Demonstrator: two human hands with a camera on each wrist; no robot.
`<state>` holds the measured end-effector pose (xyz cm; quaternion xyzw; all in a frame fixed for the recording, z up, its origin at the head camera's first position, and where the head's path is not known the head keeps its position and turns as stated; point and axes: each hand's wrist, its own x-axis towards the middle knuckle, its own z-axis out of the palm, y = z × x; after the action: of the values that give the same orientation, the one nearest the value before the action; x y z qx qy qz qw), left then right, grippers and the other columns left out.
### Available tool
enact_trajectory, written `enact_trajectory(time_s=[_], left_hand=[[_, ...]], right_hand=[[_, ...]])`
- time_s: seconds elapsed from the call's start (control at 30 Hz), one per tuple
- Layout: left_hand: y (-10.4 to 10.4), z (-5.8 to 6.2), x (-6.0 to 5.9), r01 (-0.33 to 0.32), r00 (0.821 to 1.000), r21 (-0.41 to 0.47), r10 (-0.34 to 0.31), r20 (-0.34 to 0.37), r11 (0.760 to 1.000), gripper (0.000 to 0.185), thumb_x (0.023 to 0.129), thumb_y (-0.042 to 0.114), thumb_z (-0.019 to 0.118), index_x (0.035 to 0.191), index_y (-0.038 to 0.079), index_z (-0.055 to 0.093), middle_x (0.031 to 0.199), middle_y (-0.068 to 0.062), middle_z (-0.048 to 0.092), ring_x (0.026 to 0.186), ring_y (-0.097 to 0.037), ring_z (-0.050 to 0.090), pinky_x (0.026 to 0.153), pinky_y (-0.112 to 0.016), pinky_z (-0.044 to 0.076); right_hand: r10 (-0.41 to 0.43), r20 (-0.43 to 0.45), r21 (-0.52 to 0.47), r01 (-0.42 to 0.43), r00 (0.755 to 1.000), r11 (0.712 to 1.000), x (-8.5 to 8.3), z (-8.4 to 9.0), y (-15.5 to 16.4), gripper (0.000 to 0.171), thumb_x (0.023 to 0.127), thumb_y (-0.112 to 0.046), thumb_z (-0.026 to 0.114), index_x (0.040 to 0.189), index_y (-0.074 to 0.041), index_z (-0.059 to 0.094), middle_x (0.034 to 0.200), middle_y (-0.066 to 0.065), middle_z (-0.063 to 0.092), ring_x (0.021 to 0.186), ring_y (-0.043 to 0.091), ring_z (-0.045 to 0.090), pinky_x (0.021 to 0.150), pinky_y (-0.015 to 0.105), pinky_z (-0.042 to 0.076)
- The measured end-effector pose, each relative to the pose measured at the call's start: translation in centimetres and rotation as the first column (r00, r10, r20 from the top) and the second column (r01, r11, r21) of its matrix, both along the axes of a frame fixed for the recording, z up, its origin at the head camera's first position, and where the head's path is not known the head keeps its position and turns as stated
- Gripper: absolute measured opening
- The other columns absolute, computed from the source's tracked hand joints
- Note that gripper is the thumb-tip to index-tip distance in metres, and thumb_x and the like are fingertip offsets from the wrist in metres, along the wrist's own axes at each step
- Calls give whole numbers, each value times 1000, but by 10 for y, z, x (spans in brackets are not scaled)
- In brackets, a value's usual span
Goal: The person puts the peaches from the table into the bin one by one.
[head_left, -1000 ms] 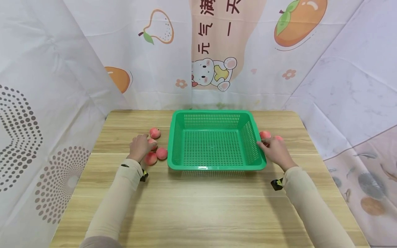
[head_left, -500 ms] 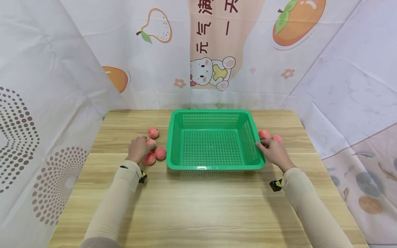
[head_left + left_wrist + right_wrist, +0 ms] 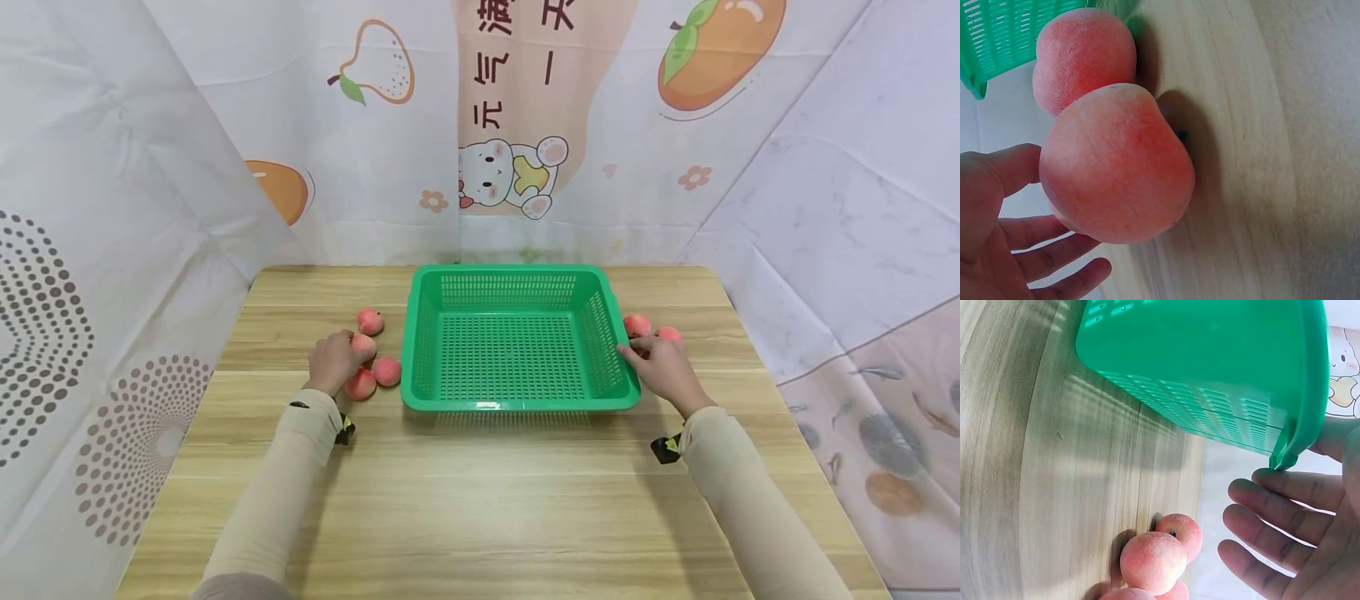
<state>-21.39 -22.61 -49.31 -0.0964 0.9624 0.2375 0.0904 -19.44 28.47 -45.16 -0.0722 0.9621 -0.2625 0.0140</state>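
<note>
Four-sided and green, a perforated plastic basket (image 3: 521, 405) sits on the table with nothing in it. At its left, my left hand (image 3: 332, 362) has thumb and fingers around a pinkish-red peach (image 3: 364, 347); in the left wrist view, nearer peaches hide most of that hold. Three more peaches lie close by: one behind (image 3: 371, 322), one in front (image 3: 360, 385) and one beside the basket (image 3: 387, 371). On the other side, my right hand (image 3: 1310, 519) pinches the basket's right rim (image 3: 1310, 394), thumb over the inside, index fingertip beneath, other fingers extended.
Several peaches (image 3: 1154, 562) lie clustered on the table right of the basket, partly hidden by my right hand in the head view. The wooden table (image 3: 487, 508) ends at the back against a printed fabric wall (image 3: 360, 183); fabric also hangs on both sides.
The whole head view has shifted slightly left. Both hands, the basket and the peaches keep the same places relative to each other.
</note>
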Motion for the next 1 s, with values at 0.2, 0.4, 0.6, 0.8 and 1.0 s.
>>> enact_trajectory(time_s=[0.2,0.4,0.6,0.8,1.0], left_hand=[[0,1,0,-4,1000,10,4,-7,1000,46,91,30,54,125,-2,59,121,-24,63,111,-45,55,95,-56,39],[0,2,0,-8,1000,14,8,5,1000,48,92,29,54,129,-2,56,126,-24,61,115,-45,53,97,-56,39],[0,2,0,-21,1000,29,21,5,999,50,93,30,55,130,-2,56,126,-25,61,117,-44,52,100,-55,38],[-1,3,1,-39,999,50,40,-12,998,52,93,33,57,132,-2,55,128,-26,59,120,-45,50,103,-55,37],[-1,9,1,-74,996,110,79,-44,991,54,93,32,58,134,-2,53,131,-26,57,121,-44,50,104,-54,39]], right_hand=[[0,8,-5,0,1000,1000,1,0,0,44,100,-28,54,115,12,65,104,28,69,93,36,64,80,51,52],[-1,19,-14,1,1000,1000,1,1,0,44,100,-27,54,116,13,64,107,29,68,96,37,63,82,51,52],[-13,24,-17,13,1000,1000,2,3,-3,44,100,-27,54,117,12,64,109,29,67,99,37,61,83,52,52],[-25,15,-22,26,1000,999,4,3,-5,44,100,-28,55,116,12,64,109,29,65,97,37,61,82,51,51],[-29,16,-16,29,999,999,5,5,-4,44,100,-28,54,117,11,64,111,29,65,99,38,62,83,52,51]])
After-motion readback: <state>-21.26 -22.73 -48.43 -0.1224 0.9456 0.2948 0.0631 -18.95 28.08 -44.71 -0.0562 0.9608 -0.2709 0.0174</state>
